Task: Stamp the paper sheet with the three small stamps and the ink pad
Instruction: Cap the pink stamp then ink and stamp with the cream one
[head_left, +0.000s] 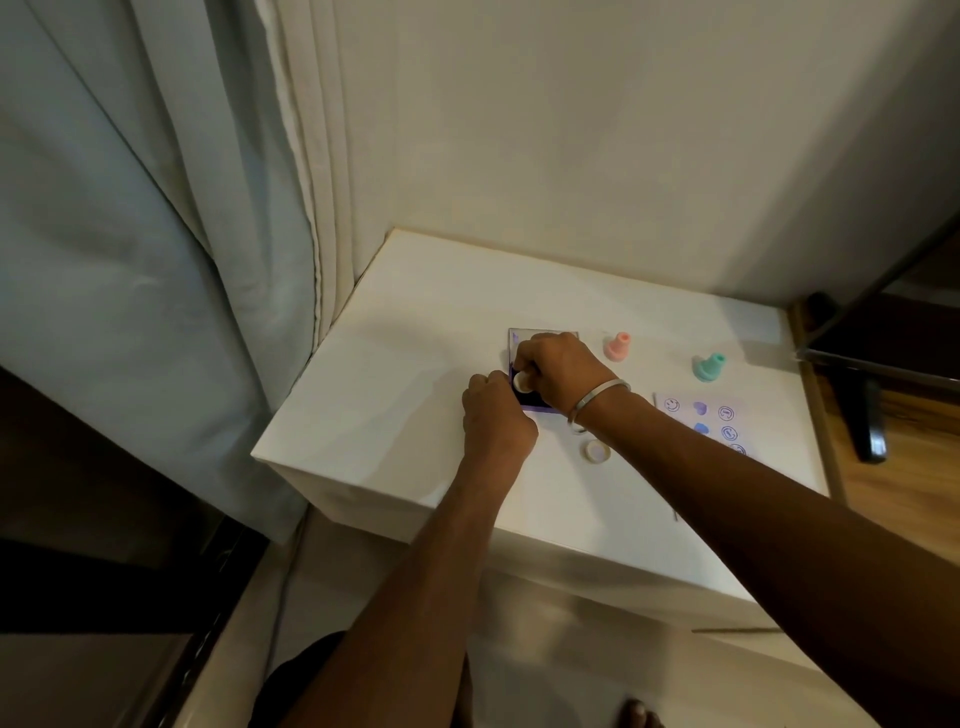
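The left hand (496, 415) is curled against the near edge of the ink pad (540, 364), holding it on the white surface (395, 364). The right hand (558, 371) pinches a white stamp (522, 383) onto the ink. The pink stamp (617, 346) and green stamp (708, 366) stand waiting. The paper sheet (698, 421) already has many blue marks, so I think much is done.

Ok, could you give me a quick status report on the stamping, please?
Right hand presses white stamp onto ink pad. Left hand steadies pad's near edge. Paper sheet already stamped. Pink stamp, green stamp idle. Nothing in the way.
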